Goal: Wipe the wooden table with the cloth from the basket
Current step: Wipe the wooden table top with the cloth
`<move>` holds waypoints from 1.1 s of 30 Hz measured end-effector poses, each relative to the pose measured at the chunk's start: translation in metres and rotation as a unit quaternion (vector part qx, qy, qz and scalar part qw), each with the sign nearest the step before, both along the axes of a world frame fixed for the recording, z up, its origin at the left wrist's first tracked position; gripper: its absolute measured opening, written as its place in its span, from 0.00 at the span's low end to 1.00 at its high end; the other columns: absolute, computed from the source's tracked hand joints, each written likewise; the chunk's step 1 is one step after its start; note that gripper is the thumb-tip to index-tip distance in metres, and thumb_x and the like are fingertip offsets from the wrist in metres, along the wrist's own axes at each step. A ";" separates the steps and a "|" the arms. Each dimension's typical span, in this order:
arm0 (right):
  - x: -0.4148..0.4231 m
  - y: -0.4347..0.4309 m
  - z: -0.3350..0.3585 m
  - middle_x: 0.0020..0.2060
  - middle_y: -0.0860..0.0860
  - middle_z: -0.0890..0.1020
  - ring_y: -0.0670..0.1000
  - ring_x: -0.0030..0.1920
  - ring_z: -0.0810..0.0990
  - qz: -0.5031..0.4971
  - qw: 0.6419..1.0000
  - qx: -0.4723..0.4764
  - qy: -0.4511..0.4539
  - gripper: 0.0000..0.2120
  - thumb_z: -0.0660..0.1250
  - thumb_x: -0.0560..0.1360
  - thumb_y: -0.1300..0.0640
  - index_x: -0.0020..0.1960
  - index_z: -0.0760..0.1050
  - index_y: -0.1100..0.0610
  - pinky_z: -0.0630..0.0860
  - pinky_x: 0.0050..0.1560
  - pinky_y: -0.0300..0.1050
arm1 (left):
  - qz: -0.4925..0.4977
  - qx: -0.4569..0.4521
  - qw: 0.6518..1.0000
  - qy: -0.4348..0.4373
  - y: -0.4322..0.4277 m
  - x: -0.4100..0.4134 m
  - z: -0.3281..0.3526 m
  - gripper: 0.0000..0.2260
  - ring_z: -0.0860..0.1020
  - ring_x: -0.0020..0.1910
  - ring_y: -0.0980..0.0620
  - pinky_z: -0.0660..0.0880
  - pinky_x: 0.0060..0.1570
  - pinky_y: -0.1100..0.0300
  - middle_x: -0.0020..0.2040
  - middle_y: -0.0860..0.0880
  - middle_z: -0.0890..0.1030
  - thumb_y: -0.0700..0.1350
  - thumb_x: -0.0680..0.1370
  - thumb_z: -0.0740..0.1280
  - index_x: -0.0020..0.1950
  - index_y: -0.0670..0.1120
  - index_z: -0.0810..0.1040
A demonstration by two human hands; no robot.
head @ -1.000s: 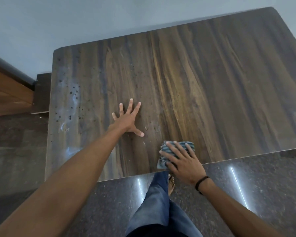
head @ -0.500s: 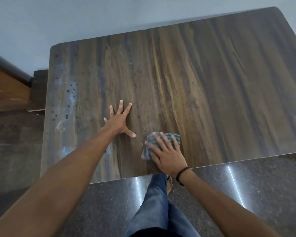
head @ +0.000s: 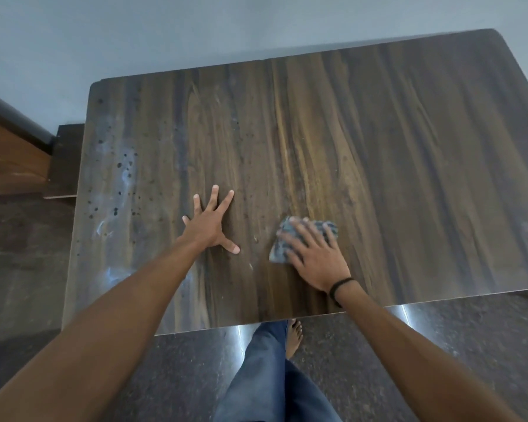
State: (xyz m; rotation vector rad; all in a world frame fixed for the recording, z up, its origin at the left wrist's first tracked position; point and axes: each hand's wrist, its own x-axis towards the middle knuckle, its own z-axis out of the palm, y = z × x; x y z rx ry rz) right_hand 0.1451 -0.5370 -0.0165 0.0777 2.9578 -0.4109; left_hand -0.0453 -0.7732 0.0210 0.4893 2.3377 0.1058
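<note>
The dark wooden table (head: 393, 153) fills most of the head view. A folded grey-blue striped cloth (head: 279, 249) lies on its near middle, and my right hand (head: 313, 254) presses flat on top of it with fingers spread, hiding much of the cloth. My left hand (head: 211, 223) rests flat on the bare tabletop a little to the left of the cloth, fingers splayed, holding nothing. The basket is not in view.
Dark spots and pale smears (head: 119, 190) mark the table's left part. A pale wall (head: 195, 28) runs behind the table. A wooden piece of furniture (head: 9, 159) stands at the left. My leg in jeans (head: 265, 370) stands on the polished dark stone floor (head: 470, 336).
My right hand has slid the cloth away from the near edge, first leftward, then farther onto the table. My left hand has stayed planted.
</note>
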 end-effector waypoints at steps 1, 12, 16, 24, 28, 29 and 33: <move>-0.012 -0.011 0.001 0.82 0.44 0.49 0.53 0.82 0.45 -0.066 0.998 -0.011 -0.012 0.24 0.44 0.84 0.38 0.80 0.51 0.35 0.38 0.78 0.61 | 0.002 0.000 1.000 -0.001 -0.001 0.000 0.000 0.68 0.32 0.77 0.35 0.50 0.66 0.21 0.77 0.58 0.25 0.63 0.56 0.83 0.77 0.66 0.32; -0.055 -0.035 -0.001 0.82 0.46 0.54 0.54 0.82 0.48 -0.035 0.999 0.003 -0.003 0.24 0.46 0.84 0.39 0.79 0.54 0.36 0.36 0.78 0.60 | -0.005 -0.005 1.000 -0.010 0.002 -0.018 0.001 0.66 0.32 0.77 0.33 0.50 0.66 0.21 0.77 0.58 0.26 0.63 0.58 0.82 0.78 0.64 0.33; -0.062 0.002 -0.003 0.81 0.43 0.56 0.50 0.81 0.52 0.077 0.997 0.022 0.020 0.23 0.49 0.84 0.40 0.78 0.56 0.34 0.43 0.79 0.58 | 0.007 -0.013 1.000 0.004 0.002 -0.060 0.011 0.66 0.31 0.77 0.34 0.49 0.67 0.22 0.77 0.57 0.25 0.61 0.60 0.82 0.79 0.63 0.33; -0.090 -0.014 -0.004 0.81 0.43 0.55 0.50 0.81 0.51 0.103 0.994 0.019 0.012 0.23 0.48 0.83 0.38 0.78 0.55 0.33 0.43 0.79 0.58 | 0.041 -0.022 0.999 -0.019 0.008 -0.120 0.013 0.67 0.28 0.76 0.35 0.45 0.69 0.23 0.76 0.56 0.23 0.62 0.59 0.83 0.77 0.64 0.31; -0.132 -0.009 0.000 0.82 0.44 0.53 0.50 0.82 0.46 -0.133 0.991 -0.004 -0.021 0.25 0.44 0.83 0.38 0.79 0.53 0.35 0.33 0.77 0.56 | 0.036 -0.028 0.999 -0.028 0.007 -0.128 0.008 0.69 0.27 0.75 0.34 0.44 0.67 0.22 0.74 0.56 0.21 0.63 0.58 0.83 0.76 0.65 0.28; -0.139 -0.018 0.001 0.82 0.44 0.52 0.51 0.82 0.44 -0.140 0.990 -0.004 -0.030 0.26 0.43 0.82 0.37 0.80 0.52 0.35 0.31 0.77 0.56 | 0.034 -0.027 0.999 -0.027 0.006 -0.128 0.007 0.69 0.27 0.75 0.33 0.45 0.67 0.22 0.74 0.56 0.21 0.63 0.58 0.83 0.76 0.65 0.28; -0.129 -0.007 -0.001 0.81 0.43 0.54 0.49 0.81 0.46 0.057 0.998 0.017 -0.016 0.24 0.44 0.83 0.37 0.79 0.52 0.33 0.38 0.78 0.58 | 0.023 -0.017 0.999 -0.024 0.004 -0.123 0.006 0.68 0.28 0.75 0.34 0.46 0.68 0.23 0.74 0.55 0.21 0.63 0.58 0.82 0.77 0.64 0.29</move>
